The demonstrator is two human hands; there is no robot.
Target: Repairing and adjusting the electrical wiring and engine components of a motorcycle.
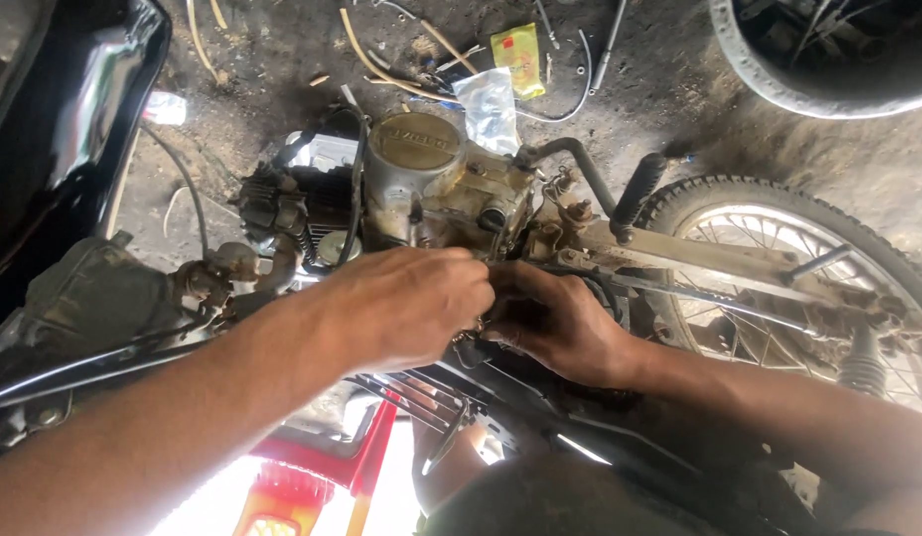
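I look down on a dirty motorcycle engine (pixel 421 179) with a round side cover. My left hand (pixel 406 303) reaches in from the lower left, fingers curled, pinching at something small just below the engine. My right hand (pixel 560 323) comes from the lower right and meets it at the same spot, fingers bent around a dark part of the frame. What the fingertips grip is hidden between the two hands. A black kick-start lever (pixel 635 194) rises just right of the hands.
The spoked rear wheel (pixel 779 258) lies to the right. A black fuel tank (pixel 64 119) is at the upper left. A loose tyre (pixel 828 60), a yellow packet (pixel 517 55), a clear plastic bag (pixel 489 104) and cables litter the dirt floor. A red panel (pixel 322 467) sits below.
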